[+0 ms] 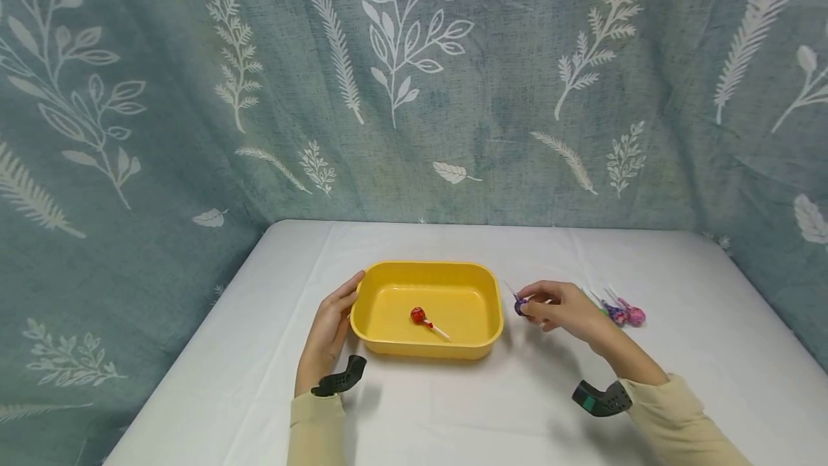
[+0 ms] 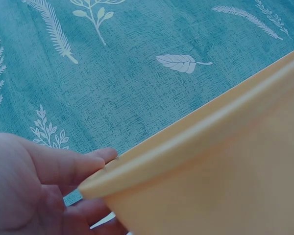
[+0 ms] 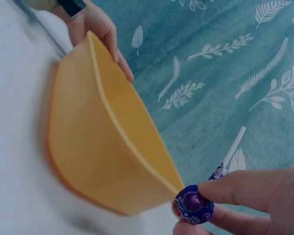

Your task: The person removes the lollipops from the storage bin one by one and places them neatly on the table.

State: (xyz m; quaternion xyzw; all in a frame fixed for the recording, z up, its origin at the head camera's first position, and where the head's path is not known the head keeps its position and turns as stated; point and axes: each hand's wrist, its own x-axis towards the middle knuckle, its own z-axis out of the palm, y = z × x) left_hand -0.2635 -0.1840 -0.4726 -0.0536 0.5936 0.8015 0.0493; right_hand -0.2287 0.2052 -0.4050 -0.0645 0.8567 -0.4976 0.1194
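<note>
While the yellow tub [image 1: 427, 308] is steadied by the flat left hand [image 1: 330, 333], a purple lollipop [image 1: 520, 305] is pinched in the right hand [image 1: 563, 308] beside its rim.

Purple-wrapped lollipop [image 1: 520, 305] (white stick) held just right of yellow tray [image 1: 491, 286]

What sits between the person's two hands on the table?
The yellow tub, with a red lollipop lying inside. The head view shows it between the left hand and right hand.
</note>
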